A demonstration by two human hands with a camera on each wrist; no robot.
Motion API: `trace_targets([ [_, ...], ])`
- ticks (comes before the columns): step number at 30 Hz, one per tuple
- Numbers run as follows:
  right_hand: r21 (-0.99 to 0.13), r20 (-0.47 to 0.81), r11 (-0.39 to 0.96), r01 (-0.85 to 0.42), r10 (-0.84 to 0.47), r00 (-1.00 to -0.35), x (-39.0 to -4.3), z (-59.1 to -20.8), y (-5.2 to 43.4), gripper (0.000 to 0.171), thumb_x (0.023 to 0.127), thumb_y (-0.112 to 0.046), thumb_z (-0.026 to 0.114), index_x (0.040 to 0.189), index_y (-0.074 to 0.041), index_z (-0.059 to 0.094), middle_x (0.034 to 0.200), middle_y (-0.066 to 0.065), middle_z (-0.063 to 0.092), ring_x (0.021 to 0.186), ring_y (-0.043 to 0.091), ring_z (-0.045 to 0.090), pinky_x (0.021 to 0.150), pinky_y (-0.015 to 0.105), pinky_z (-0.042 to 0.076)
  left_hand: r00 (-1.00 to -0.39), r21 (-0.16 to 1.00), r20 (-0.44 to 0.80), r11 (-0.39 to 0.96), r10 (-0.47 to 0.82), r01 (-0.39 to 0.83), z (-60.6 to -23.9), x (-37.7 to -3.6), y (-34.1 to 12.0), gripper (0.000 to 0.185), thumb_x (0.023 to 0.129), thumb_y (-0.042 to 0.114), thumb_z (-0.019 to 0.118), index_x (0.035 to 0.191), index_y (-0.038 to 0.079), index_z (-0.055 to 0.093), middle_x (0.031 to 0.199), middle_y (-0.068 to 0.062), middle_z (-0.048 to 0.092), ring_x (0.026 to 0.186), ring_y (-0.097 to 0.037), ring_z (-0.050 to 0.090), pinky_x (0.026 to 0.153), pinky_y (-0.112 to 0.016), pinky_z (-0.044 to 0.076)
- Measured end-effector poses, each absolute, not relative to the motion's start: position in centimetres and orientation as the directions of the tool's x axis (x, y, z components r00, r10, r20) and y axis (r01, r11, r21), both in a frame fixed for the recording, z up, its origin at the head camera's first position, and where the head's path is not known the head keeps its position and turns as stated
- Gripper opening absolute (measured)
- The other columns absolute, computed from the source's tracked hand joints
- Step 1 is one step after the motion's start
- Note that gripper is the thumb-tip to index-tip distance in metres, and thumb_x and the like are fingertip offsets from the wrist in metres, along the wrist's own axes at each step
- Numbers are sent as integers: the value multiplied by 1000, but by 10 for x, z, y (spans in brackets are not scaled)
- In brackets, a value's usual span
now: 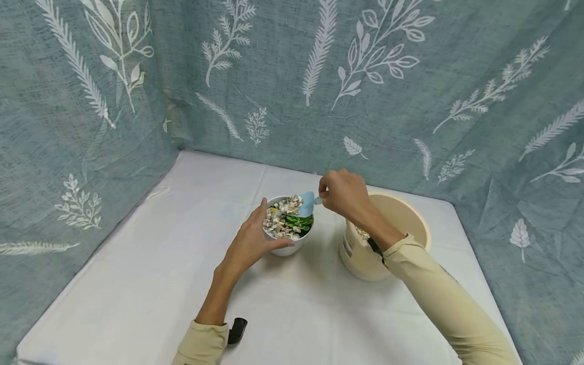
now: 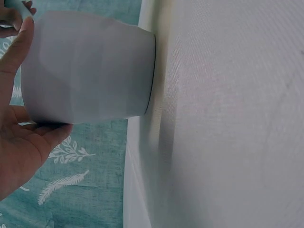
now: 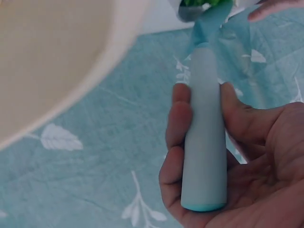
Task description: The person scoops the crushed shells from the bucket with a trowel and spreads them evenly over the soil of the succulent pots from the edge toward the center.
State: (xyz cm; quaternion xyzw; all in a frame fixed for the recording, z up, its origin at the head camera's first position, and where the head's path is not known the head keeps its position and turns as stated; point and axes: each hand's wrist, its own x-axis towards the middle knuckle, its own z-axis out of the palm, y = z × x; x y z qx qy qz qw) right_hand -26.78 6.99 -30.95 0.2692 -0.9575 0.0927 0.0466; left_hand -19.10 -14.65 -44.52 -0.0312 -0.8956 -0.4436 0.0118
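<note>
A white pot (image 1: 286,250) stands on the table, with pale pebbles (image 1: 275,223) and a green leafy plant (image 1: 299,222) inside. My left hand (image 1: 250,241) holds it at the near left, thumb along the front and fingers around the side; the left wrist view shows the pot's smooth wall (image 2: 90,66) between thumb and fingers. In my right hand (image 1: 347,192) is a light blue trowel (image 1: 307,204), its blade tilted over the pot's far right with pebbles at its tip. The right wrist view shows my fingers curled round its thick handle (image 3: 205,133).
A cream bucket (image 1: 365,263) stands to the right of the pot, below my right forearm, with some pebbles (image 1: 362,233) visible inside. White cloth covers the table (image 1: 173,263). Green curtains (image 1: 283,101) with white leaf prints hang behind and at both sides.
</note>
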Motion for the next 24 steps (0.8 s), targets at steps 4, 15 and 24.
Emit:
trace_targets([
  [4, -41, 182, 839, -543, -528, -830, -269, -305, 64, 22, 90, 2, 70, 76, -12, 80, 66, 3, 69, 53, 9, 32, 51, 26, 24, -997, 794, 54, 604, 46, 71, -444, -191, -145, 133, 77, 57, 89, 170, 13, 4, 175, -17, 20, 160, -42, 27, 123, -62, 37],
  [15, 242, 284, 831, -501, -554, -783, -255, -298, 71, 19, 82, 0, 78, 68, -13, 75, 57, 5, 64, 51, 18, 43, 57, 35, 35, -996, 783, 60, 616, 69, 90, -441, -193, -141, 134, 76, 62, 87, 170, 17, 3, 174, -18, 23, 158, -43, 31, 121, -63, 40],
  [24, 384, 446, 826, -413, -558, -700, -228, -302, 88, 30, 91, 5, 70, 65, -10, 72, 66, 14, 67, 70, 33, 62, 74, 42, 47, -995, 767, 52, 634, 84, 94, -441, -195, -144, 132, 76, 62, 87, 170, 18, 5, 174, -18, 25, 157, -43, 33, 121, -62, 41],
])
